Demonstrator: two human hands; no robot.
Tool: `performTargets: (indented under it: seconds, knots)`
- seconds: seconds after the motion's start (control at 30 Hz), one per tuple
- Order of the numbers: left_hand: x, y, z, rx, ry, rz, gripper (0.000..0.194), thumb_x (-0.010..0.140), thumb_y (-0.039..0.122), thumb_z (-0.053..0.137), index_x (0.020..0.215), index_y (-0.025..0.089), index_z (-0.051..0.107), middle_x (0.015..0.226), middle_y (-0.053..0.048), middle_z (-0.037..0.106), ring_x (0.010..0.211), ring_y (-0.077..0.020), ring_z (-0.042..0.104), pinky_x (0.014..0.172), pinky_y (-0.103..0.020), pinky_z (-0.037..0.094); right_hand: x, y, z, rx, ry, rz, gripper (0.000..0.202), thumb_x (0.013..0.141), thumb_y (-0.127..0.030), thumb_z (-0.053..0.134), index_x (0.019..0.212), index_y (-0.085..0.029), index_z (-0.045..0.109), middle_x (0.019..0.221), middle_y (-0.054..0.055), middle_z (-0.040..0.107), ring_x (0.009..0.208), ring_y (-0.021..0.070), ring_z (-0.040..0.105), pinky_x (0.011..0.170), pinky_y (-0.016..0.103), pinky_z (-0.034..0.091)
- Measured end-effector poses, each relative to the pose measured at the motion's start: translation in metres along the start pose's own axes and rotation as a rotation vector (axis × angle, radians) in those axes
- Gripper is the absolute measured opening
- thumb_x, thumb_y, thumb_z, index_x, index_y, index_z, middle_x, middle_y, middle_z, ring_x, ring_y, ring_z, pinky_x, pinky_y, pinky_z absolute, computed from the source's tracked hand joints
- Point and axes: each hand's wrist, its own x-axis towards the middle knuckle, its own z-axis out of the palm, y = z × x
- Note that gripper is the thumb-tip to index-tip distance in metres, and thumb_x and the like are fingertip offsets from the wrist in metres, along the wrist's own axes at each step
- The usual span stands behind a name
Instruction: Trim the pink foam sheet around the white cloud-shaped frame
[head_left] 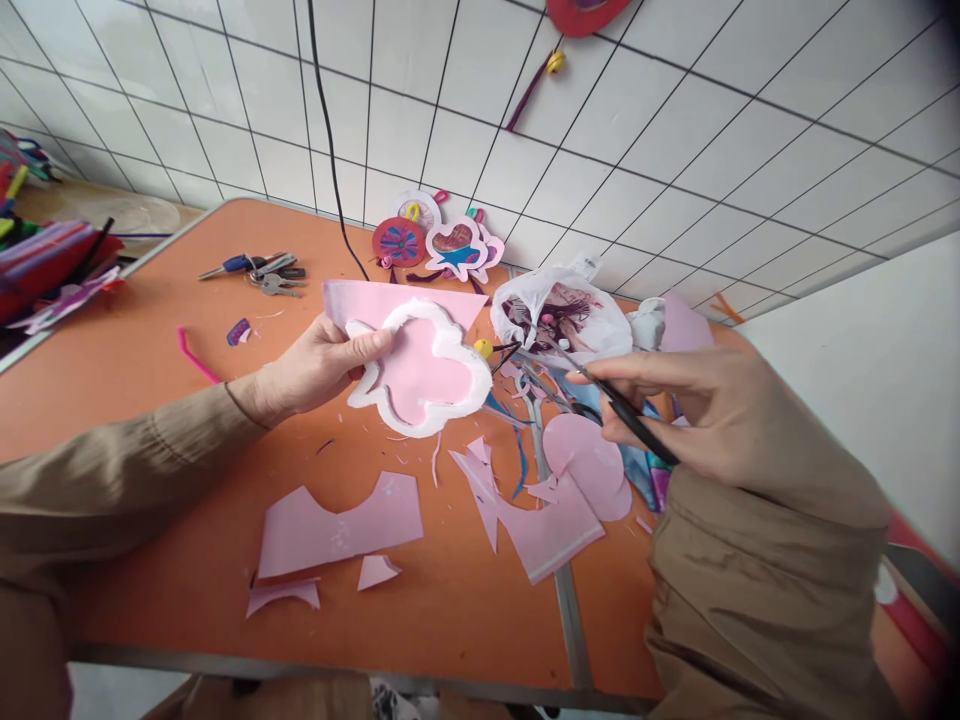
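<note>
My left hand [319, 365] pinches a white flower-shaped frame [478, 392] together with a pink sheet [431, 370]. The pink shows through the frame's opening and its straight edge sticks out above. My right hand [675, 405] is to the right, closed on a black-handled tool [634, 425] with a thin tip pointing up and left, apart from the frame. Part of the tool is hidden by the fingers. A yellow bead [483, 348] on a dark cord is beside the frame's right edge.
Pink paper scraps [341, 525] lie on the orange table [172, 600]. Keys [277, 275] rest at the back left. A white plastic bag [607, 325] with dark cords stands near the tiled wall, beside decorated ornaments [455, 245]. Pink round pieces [581, 450] lie below my right hand.
</note>
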Motion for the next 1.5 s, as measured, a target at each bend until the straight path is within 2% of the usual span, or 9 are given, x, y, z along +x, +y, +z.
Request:
performTargets:
  seconds: [0.2, 0.37, 0.5, 0.63, 0.73, 0.87, 0.97, 1.2, 1.5]
  knots:
    - [0.003, 0.019, 0.002, 0.014, -0.105, -0.036, 0.063, 0.086, 0.058, 0.09, 0.047, 0.016, 0.065, 0.041, -0.003, 0.055, 0.038, -0.0095, 0.049, 0.039, -0.02, 0.042, -0.002, 0.023, -0.001, 0.23, -0.081, 0.068, 0.025, 0.086, -0.036, 0.084, 0.109, -0.028, 0.082, 0.08, 0.001, 0.073, 0.069, 0.016, 0.065, 0.066, 0.03, 0.057]
    - [0.007, 0.034, -0.012, 0.083, -0.272, -0.239, 0.057, 0.076, 0.056, 0.098, 0.05, 0.014, 0.069, 0.045, -0.004, 0.059, 0.036, -0.0096, 0.05, 0.033, -0.018, 0.037, 0.001, 0.049, -0.007, 0.346, -0.462, -0.049, 0.036, 0.084, -0.047, 0.088, 0.112, -0.024, 0.086, 0.075, 0.003, 0.075, 0.06, 0.0144, 0.063, 0.053, 0.027, 0.049]
    - [0.009, 0.032, -0.029, 0.085, -0.332, -0.407, 0.048, 0.07, 0.049, 0.103, 0.056, 0.013, 0.075, 0.043, -0.003, 0.058, 0.038, -0.0152, 0.058, 0.032, -0.019, 0.037, 0.007, 0.057, -0.005, 0.351, -0.574, -0.046, 0.039, 0.083, -0.045, 0.089, 0.117, -0.026, 0.086, 0.078, 0.003, 0.077, 0.059, 0.0131, 0.064, 0.052, 0.026, 0.048]
    - [0.011, 0.033, -0.032, 0.075, -0.245, -0.525, 0.023, 0.067, 0.014, 0.103, 0.072, 0.008, 0.082, 0.051, -0.002, 0.066, 0.051, -0.02, 0.071, 0.046, -0.021, 0.053, 0.006, 0.045, 0.001, 0.285, -0.616, -0.031, 0.037, 0.082, -0.048, 0.089, 0.114, -0.028, 0.086, 0.075, 0.001, 0.076, 0.06, 0.0134, 0.065, 0.052, 0.026, 0.048]
    - [0.012, 0.04, -0.024, 0.142, -0.227, -0.66, 0.004, 0.085, -0.004, 0.082, 0.084, 0.0, 0.081, 0.058, -0.003, 0.072, 0.052, -0.014, 0.069, 0.053, -0.021, 0.057, 0.001, 0.026, 0.006, 0.235, -0.517, 0.005, 0.035, 0.086, -0.057, 0.085, 0.108, -0.029, 0.087, 0.07, -0.001, 0.073, 0.059, 0.0124, 0.062, 0.054, 0.028, 0.047]
    - [0.01, 0.052, -0.01, 0.3, -0.116, -0.784, 0.011, 0.087, -0.011, 0.075, 0.087, -0.002, 0.082, 0.058, -0.005, 0.074, 0.042, -0.0145, 0.063, 0.044, -0.023, 0.051, -0.001, 0.007, 0.013, 0.124, -0.526, -0.007, 0.03, 0.089, -0.055, 0.082, 0.105, -0.029, 0.086, 0.065, -0.002, 0.069, 0.056, 0.0131, 0.058, 0.054, 0.03, 0.047]
    - [0.008, 0.058, -0.002, 0.351, -0.155, -0.831, 0.025, 0.083, -0.021, 0.066, 0.093, -0.004, 0.082, 0.058, -0.003, 0.072, 0.042, -0.0114, 0.06, 0.043, -0.019, 0.048, 0.004, 0.004, 0.019, 0.062, -0.636, -0.052, 0.029, 0.091, -0.052, 0.079, 0.106, -0.028, 0.086, 0.06, -0.003, 0.064, 0.053, 0.0133, 0.054, 0.05, 0.03, 0.044]
    - [0.006, 0.059, -0.003, 0.478, -0.222, -0.841, 0.016, 0.094, -0.009, 0.066, 0.104, -0.012, 0.078, 0.062, -0.001, 0.067, 0.056, -0.0056, 0.061, 0.059, -0.017, 0.051, 0.007, 0.001, 0.036, 0.036, -0.717, 0.005, 0.026, 0.088, -0.047, 0.075, 0.102, -0.026, 0.085, 0.058, -0.004, 0.058, 0.052, 0.0135, 0.05, 0.048, 0.029, 0.041]
    - [0.014, 0.053, -0.003, 0.475, -0.323, -0.845, 0.016, 0.095, 0.001, 0.071, 0.094, -0.011, 0.08, 0.064, -0.005, 0.069, 0.056, -0.014, 0.068, 0.054, -0.022, 0.051, 0.017, -0.019, 0.049, 0.003, -0.814, 0.047, 0.028, 0.086, -0.037, 0.071, 0.104, -0.021, 0.086, 0.058, -0.002, 0.062, 0.051, 0.0132, 0.052, 0.048, 0.029, 0.038]
